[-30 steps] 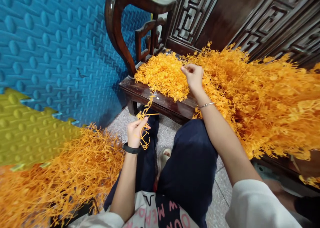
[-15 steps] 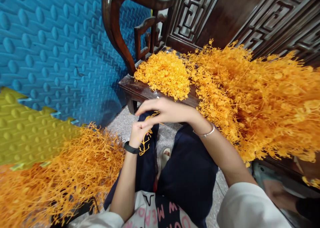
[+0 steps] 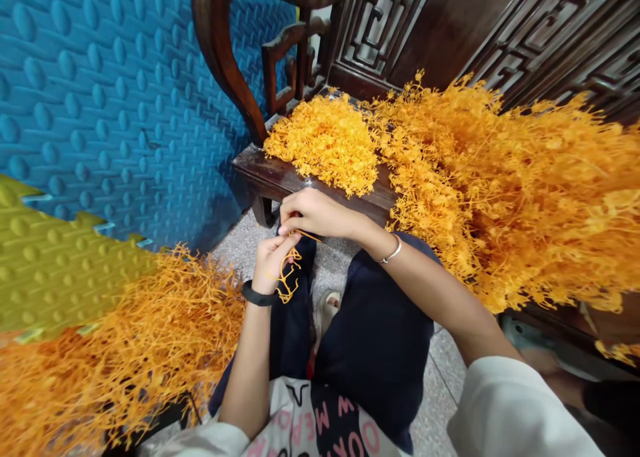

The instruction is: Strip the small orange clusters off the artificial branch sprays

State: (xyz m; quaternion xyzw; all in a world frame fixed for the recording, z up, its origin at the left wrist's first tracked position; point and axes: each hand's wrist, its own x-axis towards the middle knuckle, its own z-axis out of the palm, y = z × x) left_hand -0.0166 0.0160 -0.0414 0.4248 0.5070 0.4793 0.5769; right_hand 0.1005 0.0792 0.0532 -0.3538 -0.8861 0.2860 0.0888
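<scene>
My left hand, with a black band on its wrist, is closed around a thin, branched yellow-orange plastic sprig whose twigs hang below the fingers. Right above it, my right hand has its thumb and fingers pinched at the top of the same sprig, close to the left fingertips. A thin orange stem sticks out to the right under that palm. The exact spot where the fingertips grip is partly hidden. Beyond the hands, a small heap of yellow-orange plastic blossom pieces lies on the dark wooden bench.
A large pile of bushy orange plastic sprigs covers the bench's right side. Bare orange branched stems are heaped at my lower left. Blue foam matting and a yellow-green mat stand left. Another person's foot shows at lower right.
My right hand has gone from outstretched fingers to a pinch on the sprig, shifting slightly left. The left hand stays almost in place with the sprig. The view has shifted a little.
</scene>
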